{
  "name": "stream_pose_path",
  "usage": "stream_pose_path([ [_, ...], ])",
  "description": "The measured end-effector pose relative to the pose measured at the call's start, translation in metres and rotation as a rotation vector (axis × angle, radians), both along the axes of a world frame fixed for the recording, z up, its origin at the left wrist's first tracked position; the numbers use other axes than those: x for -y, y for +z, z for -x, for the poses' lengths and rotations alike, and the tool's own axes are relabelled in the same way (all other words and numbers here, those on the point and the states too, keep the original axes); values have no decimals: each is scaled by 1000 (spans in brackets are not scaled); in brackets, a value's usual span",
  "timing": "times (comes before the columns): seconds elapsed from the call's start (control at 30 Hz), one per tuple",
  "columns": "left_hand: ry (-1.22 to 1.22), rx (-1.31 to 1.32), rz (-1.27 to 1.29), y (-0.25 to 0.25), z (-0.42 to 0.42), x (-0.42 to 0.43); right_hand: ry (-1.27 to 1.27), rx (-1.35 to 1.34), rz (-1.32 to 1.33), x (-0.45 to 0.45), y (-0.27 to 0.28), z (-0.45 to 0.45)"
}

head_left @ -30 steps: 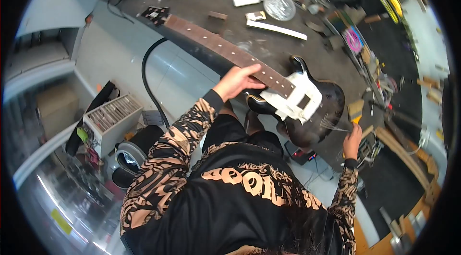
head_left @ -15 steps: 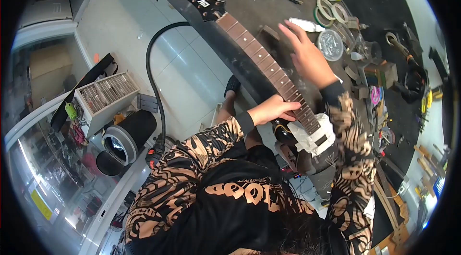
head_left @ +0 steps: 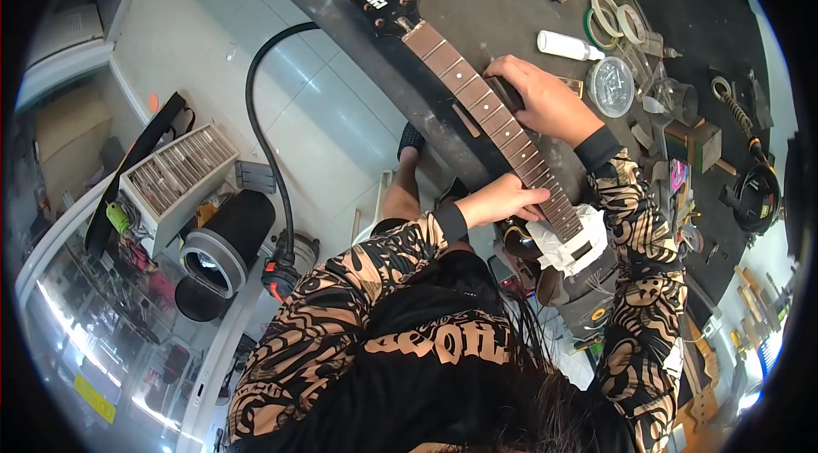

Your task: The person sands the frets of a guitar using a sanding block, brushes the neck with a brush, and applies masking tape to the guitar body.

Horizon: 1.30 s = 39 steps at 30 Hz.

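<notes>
An electric guitar's fretted neck [head_left: 477, 95] lies diagonally across the bench edge, its black headstock [head_left: 379, 3] pointing to the upper left. White masking [head_left: 558, 253] covers the body near the last frets. My left hand [head_left: 503, 200] is closed around the neck near its body end, thumb over the fretboard. Just right of the neck, my right hand [head_left: 545, 95] is bent over a dark block [head_left: 509, 95], fingers curled on it. Part of that block is hidden by the hand. A thin brown strip [head_left: 466, 121] shows along the neck's left side.
A white bottle [head_left: 569, 46], a round clear tub of small parts [head_left: 611, 86] and tape rolls [head_left: 607, 17] stand right of my right hand. On the floor to the left are a black hose [head_left: 254, 103] and a slotted box [head_left: 183, 170].
My right hand, earlier raised with fingers spread, has come down and closed on the dark block beside the neck. My left hand keeps its hold. The camera view has shifted slightly.
</notes>
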<state>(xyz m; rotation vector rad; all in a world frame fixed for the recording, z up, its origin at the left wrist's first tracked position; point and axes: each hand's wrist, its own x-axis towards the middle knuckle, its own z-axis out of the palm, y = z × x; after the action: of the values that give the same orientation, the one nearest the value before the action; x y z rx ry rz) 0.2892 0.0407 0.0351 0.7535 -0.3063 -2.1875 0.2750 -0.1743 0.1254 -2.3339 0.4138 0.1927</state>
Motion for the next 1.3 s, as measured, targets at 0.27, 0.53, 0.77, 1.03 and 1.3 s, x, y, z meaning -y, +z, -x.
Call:
stream_pose_path([
  [0.27, -36, 7, -38, 1, -2, 12, -190, 137, 41, -16, -8, 31],
  [0.53, -8, 139, 20, 3, -1, 8, -893, 175, 361, -115, 28, 233],
  [0.77, 166, 542, 70, 20, -20, -41, -1388, -320, 761, -173, -10, 545],
  [1.03, 206, 865, 24, 54, -12, -112, -1433, -469, 498, -203, -57, 638],
  [1.3, -267, 1003, 280, 81, 84, -144, -1442, -530, 448, -201, -46, 642],
])
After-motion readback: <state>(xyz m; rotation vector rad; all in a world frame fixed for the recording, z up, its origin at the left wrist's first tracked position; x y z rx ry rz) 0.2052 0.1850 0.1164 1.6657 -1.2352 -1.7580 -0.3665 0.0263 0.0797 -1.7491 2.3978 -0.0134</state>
